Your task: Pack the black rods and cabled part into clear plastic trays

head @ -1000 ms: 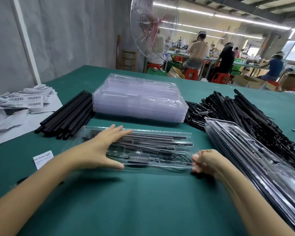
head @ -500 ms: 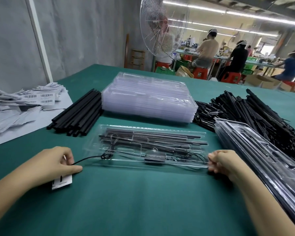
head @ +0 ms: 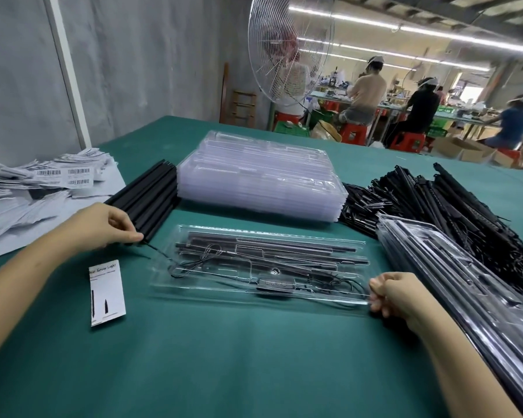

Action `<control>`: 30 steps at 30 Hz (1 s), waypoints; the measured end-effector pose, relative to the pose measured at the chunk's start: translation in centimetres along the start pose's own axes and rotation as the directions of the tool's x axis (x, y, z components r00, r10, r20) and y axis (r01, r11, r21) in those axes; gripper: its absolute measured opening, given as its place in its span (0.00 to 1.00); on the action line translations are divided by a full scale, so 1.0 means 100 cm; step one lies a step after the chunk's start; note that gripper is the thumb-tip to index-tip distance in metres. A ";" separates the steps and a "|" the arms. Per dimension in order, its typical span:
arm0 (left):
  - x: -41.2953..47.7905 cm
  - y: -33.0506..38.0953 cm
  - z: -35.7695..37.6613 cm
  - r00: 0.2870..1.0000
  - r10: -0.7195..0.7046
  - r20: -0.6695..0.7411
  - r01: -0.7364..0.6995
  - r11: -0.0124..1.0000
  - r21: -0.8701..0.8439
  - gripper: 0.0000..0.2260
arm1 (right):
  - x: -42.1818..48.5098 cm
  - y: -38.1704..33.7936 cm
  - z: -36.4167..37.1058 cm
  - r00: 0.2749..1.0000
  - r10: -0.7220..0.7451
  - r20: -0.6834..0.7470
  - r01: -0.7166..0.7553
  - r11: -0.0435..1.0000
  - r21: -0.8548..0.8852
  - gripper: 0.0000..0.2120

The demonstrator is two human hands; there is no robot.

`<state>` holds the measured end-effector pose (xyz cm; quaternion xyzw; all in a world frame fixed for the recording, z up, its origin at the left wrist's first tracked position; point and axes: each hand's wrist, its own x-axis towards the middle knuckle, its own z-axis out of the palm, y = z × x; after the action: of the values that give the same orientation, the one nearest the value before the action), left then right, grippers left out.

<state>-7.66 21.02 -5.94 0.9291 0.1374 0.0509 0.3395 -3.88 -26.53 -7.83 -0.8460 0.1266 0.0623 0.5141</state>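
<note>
Centre-left, left hand (head: pixel 109 224) pinches the thin black cable (head: pixel 156 250); right hand (head: pixel 396 294) grips the long clear plastic tray (head: pixel 212 292) at its right end. Best feed slack in gently, tray pinned.

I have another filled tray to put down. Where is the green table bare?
Widest bare patch: the near table cloth in front of the open tray, between card and right hand. A narrow strip between card and tray, below the left hand's cable. Crowded: label papers left, black rods and empty trays behind, filled trays right.
</note>
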 end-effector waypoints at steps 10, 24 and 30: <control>-0.041 0.047 0.038 0.893 0.365 -0.263 -0.251 0.889 0.382 0.04 | 0.004 0.002 -0.002 1.000 -0.010 0.009 0.010 1.000 -0.005 0.15; -0.121 0.031 0.062 0.811 0.505 0.296 -0.580 0.764 0.283 0.32 | 0.004 0.000 -0.003 0.999 -0.006 0.034 0.007 1.000 -0.030 0.17; -0.104 0.042 0.069 0.798 0.508 0.324 -0.592 0.559 0.581 0.34 | 0.002 0.000 -0.001 0.999 0.007 0.036 -0.005 0.999 -0.051 0.18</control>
<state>-15.41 10.63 -8.55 0.9835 -0.1713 0.0475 -0.0347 -3.68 -26.68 -7.81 -0.8571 0.1184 0.0821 0.4945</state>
